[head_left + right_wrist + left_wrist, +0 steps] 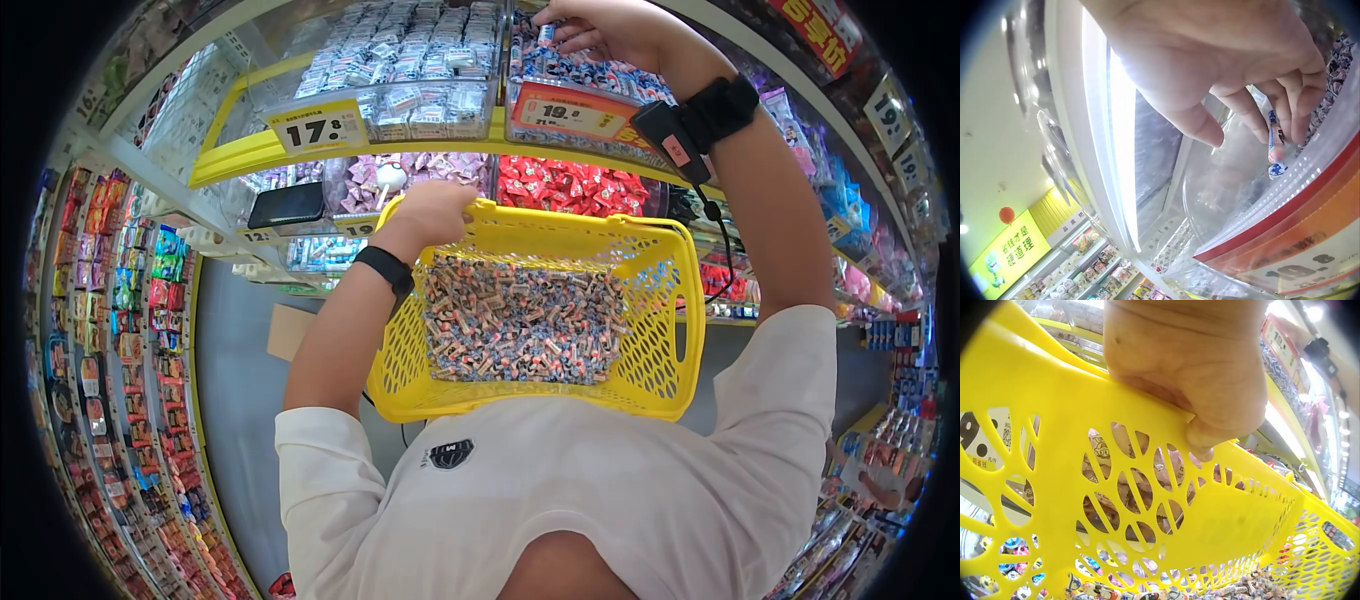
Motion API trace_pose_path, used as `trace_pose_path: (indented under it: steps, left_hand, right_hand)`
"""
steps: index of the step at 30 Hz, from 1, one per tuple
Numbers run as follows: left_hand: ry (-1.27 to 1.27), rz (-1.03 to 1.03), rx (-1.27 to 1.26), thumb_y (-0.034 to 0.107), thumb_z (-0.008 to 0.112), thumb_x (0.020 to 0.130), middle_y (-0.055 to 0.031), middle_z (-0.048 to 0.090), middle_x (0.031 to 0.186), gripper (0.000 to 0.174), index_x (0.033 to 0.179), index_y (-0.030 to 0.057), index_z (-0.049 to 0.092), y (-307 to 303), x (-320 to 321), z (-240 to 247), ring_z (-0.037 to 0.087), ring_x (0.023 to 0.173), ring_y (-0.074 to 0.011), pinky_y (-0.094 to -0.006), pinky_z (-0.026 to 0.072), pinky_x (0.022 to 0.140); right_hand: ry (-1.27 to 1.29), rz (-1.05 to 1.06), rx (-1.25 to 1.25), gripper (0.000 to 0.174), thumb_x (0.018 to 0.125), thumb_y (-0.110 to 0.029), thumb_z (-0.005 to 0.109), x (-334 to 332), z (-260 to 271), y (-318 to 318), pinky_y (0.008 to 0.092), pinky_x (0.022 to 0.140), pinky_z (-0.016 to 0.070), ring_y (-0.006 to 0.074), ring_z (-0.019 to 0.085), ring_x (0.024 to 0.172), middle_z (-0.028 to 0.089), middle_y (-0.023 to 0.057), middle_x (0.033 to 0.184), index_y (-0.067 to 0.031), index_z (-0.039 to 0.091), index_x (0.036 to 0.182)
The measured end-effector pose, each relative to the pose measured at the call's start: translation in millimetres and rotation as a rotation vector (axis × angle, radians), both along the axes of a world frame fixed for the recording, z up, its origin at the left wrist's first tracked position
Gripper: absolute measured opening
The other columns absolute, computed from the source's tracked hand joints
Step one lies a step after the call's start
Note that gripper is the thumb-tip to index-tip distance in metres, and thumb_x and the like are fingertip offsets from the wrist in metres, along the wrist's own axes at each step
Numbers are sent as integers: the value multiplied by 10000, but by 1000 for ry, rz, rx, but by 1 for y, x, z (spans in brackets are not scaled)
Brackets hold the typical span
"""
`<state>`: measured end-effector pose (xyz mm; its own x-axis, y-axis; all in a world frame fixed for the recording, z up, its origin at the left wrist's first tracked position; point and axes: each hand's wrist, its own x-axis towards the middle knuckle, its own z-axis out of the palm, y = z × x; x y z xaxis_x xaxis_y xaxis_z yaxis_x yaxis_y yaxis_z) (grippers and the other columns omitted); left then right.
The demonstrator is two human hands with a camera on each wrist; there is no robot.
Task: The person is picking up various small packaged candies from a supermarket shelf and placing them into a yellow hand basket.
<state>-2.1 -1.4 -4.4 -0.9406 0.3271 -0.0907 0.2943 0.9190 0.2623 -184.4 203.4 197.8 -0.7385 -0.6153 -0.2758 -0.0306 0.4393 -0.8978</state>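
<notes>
The left hand [435,212] grips the rim of a yellow basket [660,235] at its far left corner; in the left wrist view the thumb of this hand [1188,369] presses over the rim of the basket [1229,506]. Many small wrapped candies [520,320] cover the basket's bottom. The right hand [615,32] is over the upper right bin of blue-and-white candies [590,70]. In the right wrist view, one wrapped candy [1275,147] hangs between the curled fingers of the right hand [1229,69], the thumb standing apart from it.
A bin of white candies [415,60] is beside it at the upper left, behind a price tag [315,128]. Purple candies and red candies [570,187] lie on the shelf below. A black phone [287,205] rests at the shelf's left. Packed snack racks [130,350] line the left side.
</notes>
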Motion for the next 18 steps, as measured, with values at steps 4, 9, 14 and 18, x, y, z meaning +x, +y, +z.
trace_pose_path:
  steps: [4, 9, 14, 18]
  left_hand:
    - [-8, 9, -5, 205, 705, 800, -156, 653, 824, 202, 912, 68, 606, 1, 1, 2, 637, 854, -366, -488, 487, 748]
    - [8, 5, 17, 194, 703, 793, -152, 657, 818, 187, 895, 69, 609, 0, 0, 1, 640, 848, -365, -489, 489, 748]
    - [1, 9, 0, 191, 701, 790, -150, 658, 817, 181, 889, 69, 611, 1, 0, 2, 640, 849, -364, -489, 490, 749]
    - [12, 4, 15, 192, 701, 790, -149, 658, 820, 181, 891, 70, 613, 0, 0, 0, 640, 851, -362, -487, 491, 750]
  right_hand:
    - [-1, 23, 56, 218, 914, -287, 592, 6, 7, -8, 260, 578, 472, 103, 570, 669, 641, 18, 836, -83, 647, 968]
    - [5, 84, 109, 263, 907, -309, 600, -6, 2, -13, 260, 613, 472, 140, 606, 733, 661, 56, 896, -67, 653, 999]
    - [89, 181, 232, 310, 901, -319, 593, -9, 0, -17, 280, 645, 480, 184, 641, 807, 670, 89, 939, -39, 648, 1020]
    - [113, 187, 203, 329, 900, -316, 570, 0, 1, -17, 304, 684, 509, 199, 659, 838, 683, 106, 951, -17, 653, 1011]
